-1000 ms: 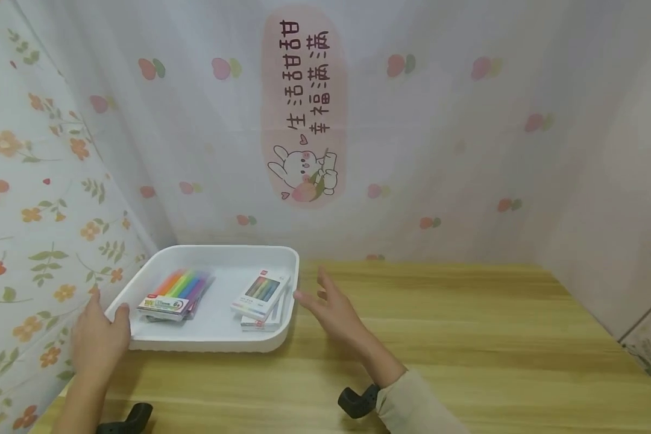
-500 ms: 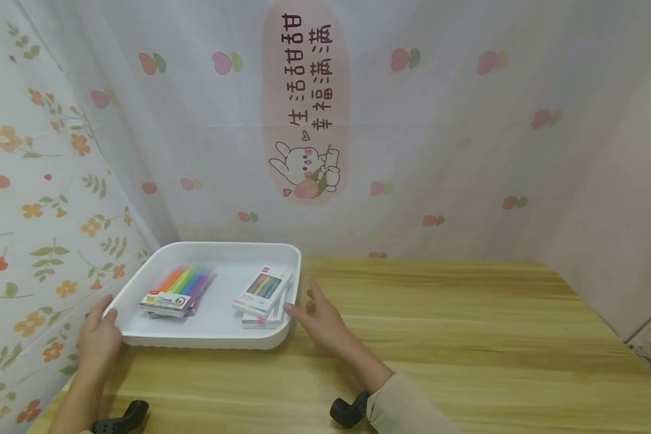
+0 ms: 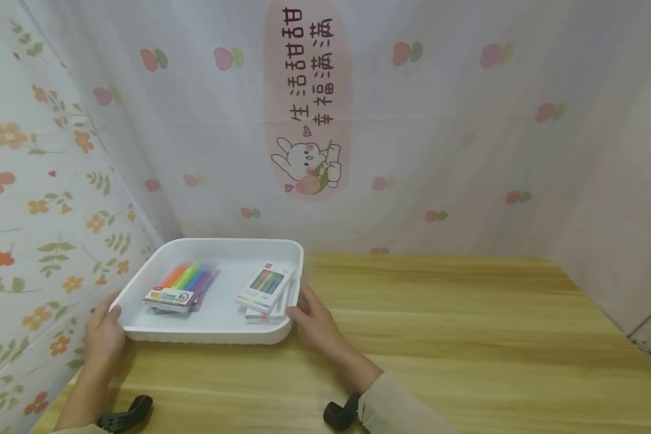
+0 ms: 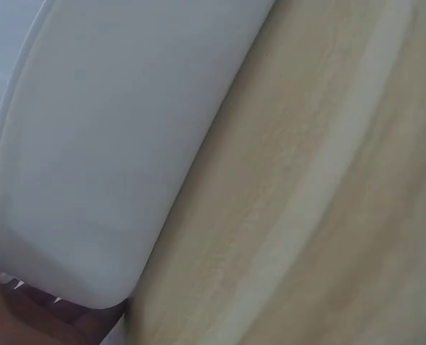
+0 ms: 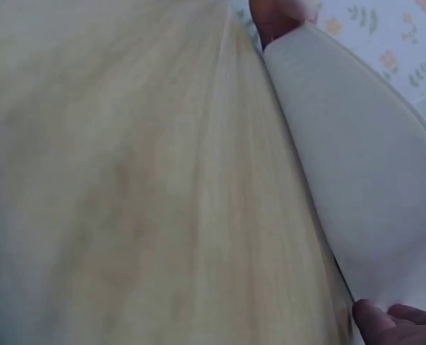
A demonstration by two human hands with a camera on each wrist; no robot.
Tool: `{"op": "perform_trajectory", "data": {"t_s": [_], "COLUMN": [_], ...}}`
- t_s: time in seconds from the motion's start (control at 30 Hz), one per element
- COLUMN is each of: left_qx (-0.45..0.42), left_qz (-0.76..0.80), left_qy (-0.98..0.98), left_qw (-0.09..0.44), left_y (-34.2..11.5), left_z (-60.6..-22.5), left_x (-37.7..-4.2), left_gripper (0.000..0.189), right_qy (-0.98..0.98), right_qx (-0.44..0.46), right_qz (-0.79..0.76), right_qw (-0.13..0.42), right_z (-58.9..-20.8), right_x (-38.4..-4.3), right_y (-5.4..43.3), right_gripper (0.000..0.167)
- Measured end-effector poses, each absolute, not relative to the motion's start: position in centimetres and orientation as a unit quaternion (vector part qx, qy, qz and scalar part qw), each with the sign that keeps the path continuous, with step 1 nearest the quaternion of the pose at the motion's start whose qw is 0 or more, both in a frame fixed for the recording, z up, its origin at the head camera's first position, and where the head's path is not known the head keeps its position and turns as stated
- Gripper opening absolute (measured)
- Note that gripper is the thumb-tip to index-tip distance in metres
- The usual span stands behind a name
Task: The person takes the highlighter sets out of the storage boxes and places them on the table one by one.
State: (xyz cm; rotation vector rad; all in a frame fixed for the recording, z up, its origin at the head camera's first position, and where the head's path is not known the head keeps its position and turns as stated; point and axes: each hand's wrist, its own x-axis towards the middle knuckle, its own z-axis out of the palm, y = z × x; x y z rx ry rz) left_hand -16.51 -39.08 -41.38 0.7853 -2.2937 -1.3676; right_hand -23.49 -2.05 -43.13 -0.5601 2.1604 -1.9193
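Note:
A white rectangular tray (image 3: 206, 339) with raised walls sits at the back left of the wooden table. My left hand (image 3: 104, 331) grips its left side, thumb at the rim; in the left wrist view the fingers (image 4: 47, 316) reach along the outside near the bottom edge. On the opposite side my right hand (image 3: 316, 319) holds the wall, thumb over the rim near the front corner. Inside, at left, lies a stack of rainbow-coloured pen packs (image 3: 176, 289). At right a white box with a coloured-stick picture (image 3: 266, 288) lies aslant on another white box (image 3: 266, 317).
The wood-grain table (image 3: 439, 337) extends to the right and front. A white curtain (image 3: 412, 132) with fruit prints hangs behind it, and a floral curtain (image 3: 38, 199) stands close to my left hand. Each wrist wears a black mount (image 3: 342, 413).
My right hand has come left from beside the tray onto its right wall. The left hand has settled against the left side. The tray's contents lie the same way.

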Motion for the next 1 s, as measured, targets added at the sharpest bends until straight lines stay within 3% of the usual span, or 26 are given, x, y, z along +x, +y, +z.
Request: {"op": "perform_trajectory", "data": {"t_s": [0.63,1.0], "left_qx": [0.234,0.186], "left_qz": [-0.487,-0.500], "left_qy": [-0.823,-0.826], "left_qw": [0.178,0.183], "left_y": [-37.0,-35.8], "left_z": [-41.5,-41.8], "left_x": [-16.1,-16.1], "left_gripper": [0.053,0.052], "right_qy": [0.743,0.719], "right_qx": [-0.174,-0.162], "right_qz": [-0.640,-0.667], "right_qw": [0.088,0.110], "right_z": [-43.2,-43.2], "right_x": [-23.3,-23.1], "right_y": [0.5,2.3], "right_gripper": [0.070,0.072]}}
